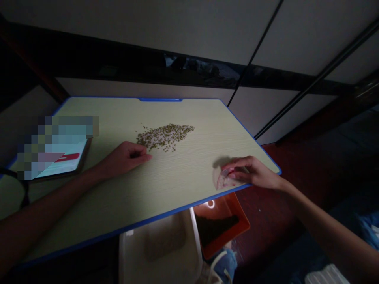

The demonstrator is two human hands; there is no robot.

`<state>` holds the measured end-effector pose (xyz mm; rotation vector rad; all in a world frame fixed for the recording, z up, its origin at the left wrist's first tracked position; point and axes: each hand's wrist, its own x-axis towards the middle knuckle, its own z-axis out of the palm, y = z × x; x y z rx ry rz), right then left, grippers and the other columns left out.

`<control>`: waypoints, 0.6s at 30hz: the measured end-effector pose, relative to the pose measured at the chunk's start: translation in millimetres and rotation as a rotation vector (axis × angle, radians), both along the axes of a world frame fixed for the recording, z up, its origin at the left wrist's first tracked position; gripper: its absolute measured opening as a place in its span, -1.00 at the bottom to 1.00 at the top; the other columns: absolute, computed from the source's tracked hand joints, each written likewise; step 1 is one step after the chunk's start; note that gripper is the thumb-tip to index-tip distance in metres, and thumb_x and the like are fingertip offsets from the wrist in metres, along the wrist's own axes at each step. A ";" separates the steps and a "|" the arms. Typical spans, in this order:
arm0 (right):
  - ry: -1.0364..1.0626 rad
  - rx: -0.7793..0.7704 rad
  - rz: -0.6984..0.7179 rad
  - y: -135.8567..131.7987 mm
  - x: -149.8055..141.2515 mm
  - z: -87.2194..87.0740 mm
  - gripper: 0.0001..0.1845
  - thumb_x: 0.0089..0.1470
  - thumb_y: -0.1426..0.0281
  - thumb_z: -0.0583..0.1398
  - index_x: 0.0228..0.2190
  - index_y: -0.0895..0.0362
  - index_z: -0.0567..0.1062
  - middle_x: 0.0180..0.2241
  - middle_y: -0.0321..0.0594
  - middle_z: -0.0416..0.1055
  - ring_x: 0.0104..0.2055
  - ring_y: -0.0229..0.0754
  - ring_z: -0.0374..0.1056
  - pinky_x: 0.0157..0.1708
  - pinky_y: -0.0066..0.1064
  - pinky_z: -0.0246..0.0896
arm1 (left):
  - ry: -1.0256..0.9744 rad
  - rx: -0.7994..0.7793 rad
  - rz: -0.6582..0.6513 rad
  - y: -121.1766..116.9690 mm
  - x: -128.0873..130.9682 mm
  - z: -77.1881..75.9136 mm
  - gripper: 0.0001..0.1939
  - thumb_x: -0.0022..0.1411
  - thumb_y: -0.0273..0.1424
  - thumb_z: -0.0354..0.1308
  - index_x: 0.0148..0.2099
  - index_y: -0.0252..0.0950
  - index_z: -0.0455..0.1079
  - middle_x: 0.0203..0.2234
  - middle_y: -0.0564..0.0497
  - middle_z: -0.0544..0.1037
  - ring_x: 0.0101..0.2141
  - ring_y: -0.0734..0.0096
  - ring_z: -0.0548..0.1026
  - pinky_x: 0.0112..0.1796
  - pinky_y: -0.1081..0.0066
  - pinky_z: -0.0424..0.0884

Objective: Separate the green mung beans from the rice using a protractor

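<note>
A heap of small green and pale grains [164, 136] lies on a pale tabletop with a blue rim [166, 215]. My left hand [126, 157] rests at the heap's near left edge, fingers curled in a pinch. My right hand [251, 171] is at the table's right front edge, fingers closed on a small clear cup or bag [222, 179] with pale grains in it.
A tablet or phone with a lit screen [63, 159] lies at the left of the table. Below the front edge stand a white bin [161, 252] and an orange tray [225, 223] with dark contents. A wall runs behind the table.
</note>
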<state>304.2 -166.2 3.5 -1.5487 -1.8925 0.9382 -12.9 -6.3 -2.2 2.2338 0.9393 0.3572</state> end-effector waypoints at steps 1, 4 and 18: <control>0.016 -0.004 0.024 0.4 -0.7 1.5 -0.79 -0.03 0.45 0.18 -0.30 0.16 0.55 -0.44 -0.24 0.49 -0.41 -0.28 0.38 -0.42 -0.46 0.29 | 0.002 -0.003 0.000 0.1 0.0 0.1 -0.68 0.00 -0.27 -0.07 -0.69 -0.27 0.01 -0.75 0.21 0.01 -0.65 0.65 0.05 -0.59 0.59 0.00; 0.063 0.005 0.034 -1.6 -0.7 7.6 -0.80 -0.07 0.48 0.21 -0.33 0.14 0.57 -0.45 -0.24 0.50 -0.42 -0.28 0.38 -0.42 -0.47 0.29 | 0.006 -0.009 0.002 -0.1 -0.4 0.5 -0.68 0.01 -0.27 -0.06 -0.68 -0.27 0.01 -0.74 0.21 0.01 -0.64 0.65 0.05 -0.58 0.59 0.00; 0.665 -0.302 -0.692 -145.5 17.7 -110.5 -0.83 -0.40 0.41 0.39 -0.60 0.16 0.57 -0.66 -0.22 0.48 -0.65 -0.20 0.37 -0.62 -0.44 0.28 | -0.013 -0.004 0.004 -0.1 1.7 -0.6 -0.68 0.01 -0.27 -0.05 -0.68 -0.29 0.05 -0.75 0.21 0.04 -0.64 0.66 0.06 -0.57 0.59 0.01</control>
